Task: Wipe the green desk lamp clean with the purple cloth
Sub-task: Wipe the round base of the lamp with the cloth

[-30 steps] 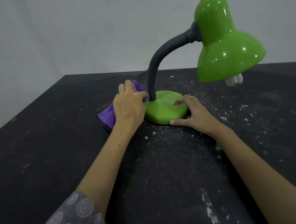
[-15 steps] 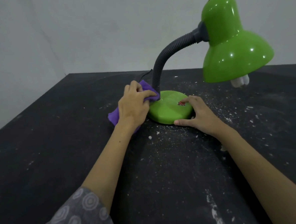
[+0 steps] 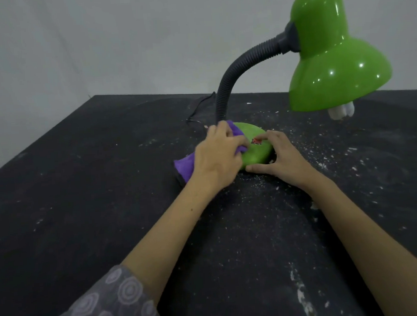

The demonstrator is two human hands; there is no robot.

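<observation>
Left hand (image 3: 217,157) palm-down on purple cloth (image 3: 186,167), fingers curled and closed over the cloth, pressing it onto the left side of the green lamp base (image 3: 256,152). Knuckles raised, wrist angled toward the lamp, forearm running from lower left up to the base. Patterned grey sleeve (image 3: 109,303) at the left elbow, bottom of view.

Cloth bunched under the hand; one end poking out past the fingertips near the foot of the gooseneck (image 3: 232,83), other end trailing off the base onto the black table (image 3: 82,190) to the left of the wrist.

Right hand (image 3: 280,158) bracing the base from the right and near side: thumb flat on the table against the near edge of the base, fingers spread and arched over the top, fingertips touching the surface just beside a small red sticker (image 3: 256,141). Loosely open, cupping rather than clenched. Right forearm bare, running to the lower right corner.

Green desk lamp (image 3: 331,60) upright, mid-table, toward the far edge. Grey gooseneck rising from the rear of the base, curving right to the glossy green shade, tilted down. White bulb (image 3: 341,112) showing under the shade rim. Dark cord (image 3: 199,107) trailing behind the base.

White dust and flecks (image 3: 325,165) scattered on the table, thickest right of the base.
</observation>
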